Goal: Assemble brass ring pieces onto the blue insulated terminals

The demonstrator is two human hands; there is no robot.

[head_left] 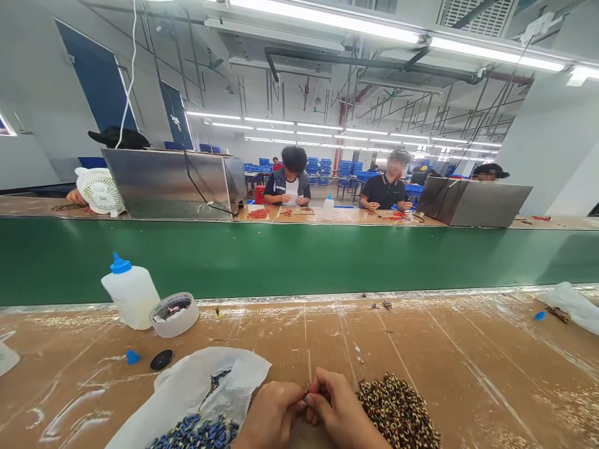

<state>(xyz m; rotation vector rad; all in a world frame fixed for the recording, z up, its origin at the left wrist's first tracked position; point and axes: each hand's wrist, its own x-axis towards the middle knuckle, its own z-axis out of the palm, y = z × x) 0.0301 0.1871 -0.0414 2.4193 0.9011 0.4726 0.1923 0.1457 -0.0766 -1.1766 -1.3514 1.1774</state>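
My left hand (pixel 276 411) and my right hand (pixel 333 402) meet low in the middle of the view, just above the brown tabletop. Fingers and thumbs of both are pinched together on something small and dark, too tiny to name. Left of my hands lies a white plastic bag (pixel 206 365), open, with a heap of small blue-and-yellow pieces (pixel 196 431) in its mouth. Close by my right hand is a pile of small dark-and-yellow curved pieces (pixel 397 411).
A white squeeze bottle (pixel 135 296) with a blue tip stands beside a roll of tape (pixel 175 315). Near them lie a black lid (pixel 161 360) and a blue cap (pixel 132 357). Beyond the table runs a green conveyor belt (pixel 299 255), with several people seated across it.
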